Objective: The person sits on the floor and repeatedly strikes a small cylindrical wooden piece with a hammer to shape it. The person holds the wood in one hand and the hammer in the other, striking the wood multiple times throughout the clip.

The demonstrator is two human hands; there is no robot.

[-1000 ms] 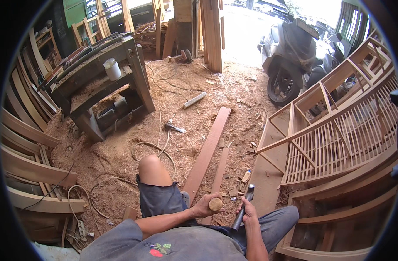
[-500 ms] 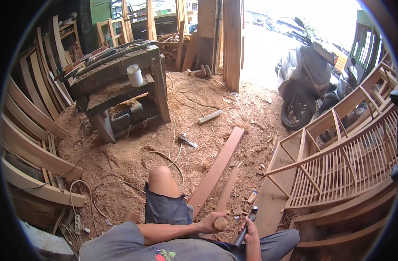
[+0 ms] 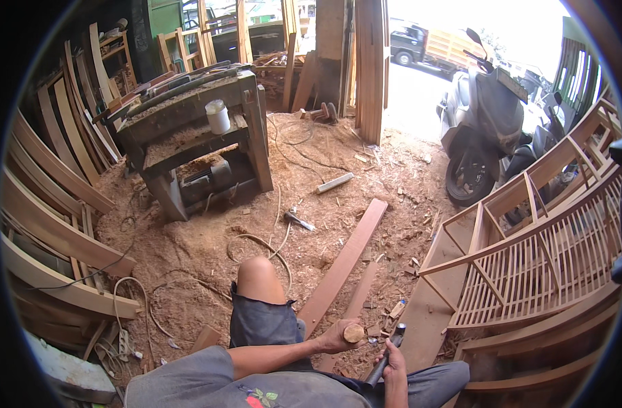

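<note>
In front of my body, my left hand (image 3: 333,338) is closed around a wooden handle (image 3: 354,332). Its round, pale end faces up; whatever the handle leads to is hidden. Just to the right, my right hand (image 3: 395,360) grips a dark, rod-like tool (image 3: 378,371) with a shiny metal top, tilted across my right thigh. I cannot make out what kind of tool it is. A long reddish plank (image 3: 345,262) lies on the floor ahead of my hands, with a narrower board (image 3: 361,289) beside it.
Sawdust and wood scraps cover the floor. A hammer (image 3: 299,221) lies ahead near a looping cable (image 3: 284,262). A machine bench (image 3: 188,136) with a white jar (image 3: 218,117) stands at far left. Slatted wooden frames (image 3: 529,265) fill the right; curved timbers (image 3: 66,234) the left. A motorbike (image 3: 478,129) stands behind.
My left hand has risen a little with the wooden handle. My right hand stays nearly still. The view has shifted slightly, and a truck now shows on the street outside.
</note>
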